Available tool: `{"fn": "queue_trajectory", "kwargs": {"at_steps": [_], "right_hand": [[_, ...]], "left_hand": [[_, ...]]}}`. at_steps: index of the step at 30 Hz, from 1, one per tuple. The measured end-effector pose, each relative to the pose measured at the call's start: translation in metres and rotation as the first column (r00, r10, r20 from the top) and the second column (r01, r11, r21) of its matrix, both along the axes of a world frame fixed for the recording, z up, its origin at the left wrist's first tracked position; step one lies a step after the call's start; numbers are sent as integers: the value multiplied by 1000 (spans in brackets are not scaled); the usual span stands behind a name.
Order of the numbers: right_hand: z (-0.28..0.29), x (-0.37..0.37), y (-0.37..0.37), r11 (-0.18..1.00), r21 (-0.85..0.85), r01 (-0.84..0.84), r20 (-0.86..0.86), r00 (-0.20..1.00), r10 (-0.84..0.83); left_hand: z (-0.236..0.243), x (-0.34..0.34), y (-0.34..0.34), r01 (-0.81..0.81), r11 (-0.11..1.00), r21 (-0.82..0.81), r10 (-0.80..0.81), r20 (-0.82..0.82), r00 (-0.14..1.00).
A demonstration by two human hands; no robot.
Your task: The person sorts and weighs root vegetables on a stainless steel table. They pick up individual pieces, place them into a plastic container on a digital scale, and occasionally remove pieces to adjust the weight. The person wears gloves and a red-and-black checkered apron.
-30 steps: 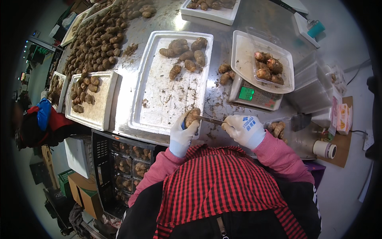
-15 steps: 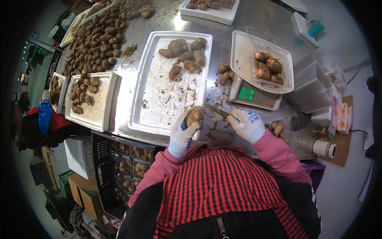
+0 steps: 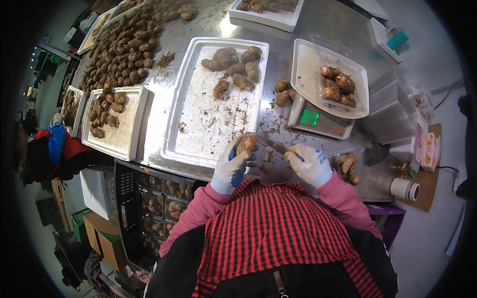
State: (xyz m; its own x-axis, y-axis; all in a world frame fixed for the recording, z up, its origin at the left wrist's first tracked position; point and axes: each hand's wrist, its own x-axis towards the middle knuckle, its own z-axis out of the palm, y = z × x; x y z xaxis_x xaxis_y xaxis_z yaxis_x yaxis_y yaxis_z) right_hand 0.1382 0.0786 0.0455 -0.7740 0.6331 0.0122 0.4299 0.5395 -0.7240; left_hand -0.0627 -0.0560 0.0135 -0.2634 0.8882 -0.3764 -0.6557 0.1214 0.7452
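Observation:
In my gloved left hand (image 3: 227, 168) is a brown taro (image 3: 247, 143), gripped over the near right corner of a white foam tray (image 3: 196, 141). My gloved right hand (image 3: 309, 165) is closed round the handle of a knife (image 3: 275, 145); its blade points left toward the taro, with a small gap between them. Several loose taros (image 3: 226, 57) lie at the far end of the tray, with dirt crumbs scattered over the rest of it. Beyond my right hand, a digital scale (image 3: 325, 121) bears a clear plastic box (image 3: 354, 110) of several trimmed taros (image 3: 339, 85).
A big taro heap (image 3: 121, 54) covers the far left of the metal table, beside a smaller foam tray (image 3: 126, 126). Stacked clear boxes (image 3: 390, 109) stand right of the scale. A black crate (image 3: 124, 198) sits below the table edge. Another person (image 3: 47, 154) is at far left.
The knife blade has drawn back slightly from the taro, and my right hand has come a little nearer to me. My left hand still grips the taro. The whole view has shifted slightly.

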Motion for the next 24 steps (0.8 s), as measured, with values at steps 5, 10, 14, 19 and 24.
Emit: {"fn": "queue_trajectory", "kwargs": {"at_steps": [5, 10, 14, 19, 24], "right_hand": [[31, -4, -9, 982, 133, -136, 187, 976, 110], [38, -13, -7, 952, 203, -230, 244, 953, 178], [38, -15, -5, 972, 219, -87, 302, 953, 17], [40, -16, -9, 972, 211, -102, 360, 933, 20], [41, -15, -11, 975, 157, -154, 296, 950, 103]], "left_hand": [[3, 4, 3, -96, 990, -99, 85, -105, 991], [12, 8, 0, -131, 986, -104, 110, -187, 976], [16, 9, -3, -153, 984, -92, 124, -259, 958], [16, 9, -4, -149, 980, -134, 101, -312, 945], [15, 9, -6, -151, 979, -134, 117, -238, 964]]}}
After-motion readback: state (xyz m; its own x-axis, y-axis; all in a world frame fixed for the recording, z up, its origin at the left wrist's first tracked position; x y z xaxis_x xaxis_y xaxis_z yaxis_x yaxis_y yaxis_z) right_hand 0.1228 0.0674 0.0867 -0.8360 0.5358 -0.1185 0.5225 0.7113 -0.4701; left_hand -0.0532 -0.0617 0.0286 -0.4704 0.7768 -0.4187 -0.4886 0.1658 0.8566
